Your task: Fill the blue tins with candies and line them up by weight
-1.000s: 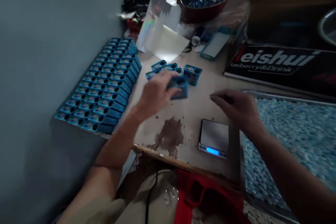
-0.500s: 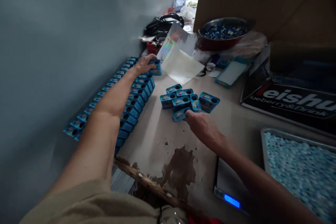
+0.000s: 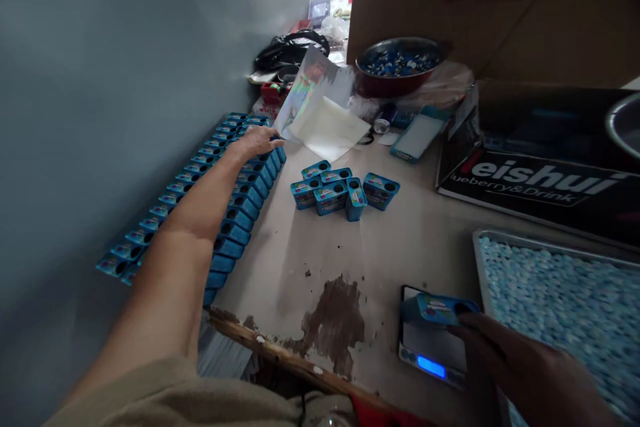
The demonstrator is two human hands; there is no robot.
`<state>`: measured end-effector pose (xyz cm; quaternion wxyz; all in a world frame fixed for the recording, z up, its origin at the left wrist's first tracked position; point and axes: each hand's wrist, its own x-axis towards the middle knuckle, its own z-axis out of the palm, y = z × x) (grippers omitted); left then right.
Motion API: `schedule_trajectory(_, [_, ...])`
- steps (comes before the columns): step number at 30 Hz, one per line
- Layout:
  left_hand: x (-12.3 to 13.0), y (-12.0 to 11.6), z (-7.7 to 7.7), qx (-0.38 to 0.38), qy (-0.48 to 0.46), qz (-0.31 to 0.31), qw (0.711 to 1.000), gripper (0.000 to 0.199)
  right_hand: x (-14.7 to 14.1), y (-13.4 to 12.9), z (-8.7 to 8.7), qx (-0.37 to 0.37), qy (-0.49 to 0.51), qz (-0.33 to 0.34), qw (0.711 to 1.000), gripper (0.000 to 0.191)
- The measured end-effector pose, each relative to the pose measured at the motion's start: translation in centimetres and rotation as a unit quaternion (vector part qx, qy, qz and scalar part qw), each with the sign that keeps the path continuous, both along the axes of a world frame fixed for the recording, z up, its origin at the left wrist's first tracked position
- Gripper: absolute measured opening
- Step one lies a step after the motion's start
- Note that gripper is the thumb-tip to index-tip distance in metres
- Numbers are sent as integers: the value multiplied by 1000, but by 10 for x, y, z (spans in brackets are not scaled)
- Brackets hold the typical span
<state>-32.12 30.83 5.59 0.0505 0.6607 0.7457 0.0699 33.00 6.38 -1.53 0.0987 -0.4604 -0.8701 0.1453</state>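
The right hand (image 3: 525,360) pinches one end of a small blue carton (image 3: 440,307) over the plate of a lit digital scale (image 3: 435,343), beside a metal tray (image 3: 550,242) of pale blue pieces. The left hand (image 3: 253,142) is partly curled over the far end of the packed carton rows (image 3: 235,232); from this angle, I cannot tell whether it grips one. Six more cartons (image 3: 331,199) stand grouped on the tabletop (image 3: 300,247).

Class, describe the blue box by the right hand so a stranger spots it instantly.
Find the metal tray of pale-blue pieces, lower right, then the scale with a lit display on its left. At that scale, by the right hand, is the box: alone, unlike the mid-table cluster and wall-side rows.
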Motion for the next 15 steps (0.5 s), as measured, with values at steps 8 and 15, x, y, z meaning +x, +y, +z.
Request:
schedule_trajectory(8, [82, -16, 29, 12, 29, 9, 999, 56, -16, -35, 20, 14, 23, -99, 995, 39])
schedule_trajectory(15, [145, -97, 63, 85, 72, -133, 985, 83, 21, -25, 50, 50, 31, -239, 969, 41])
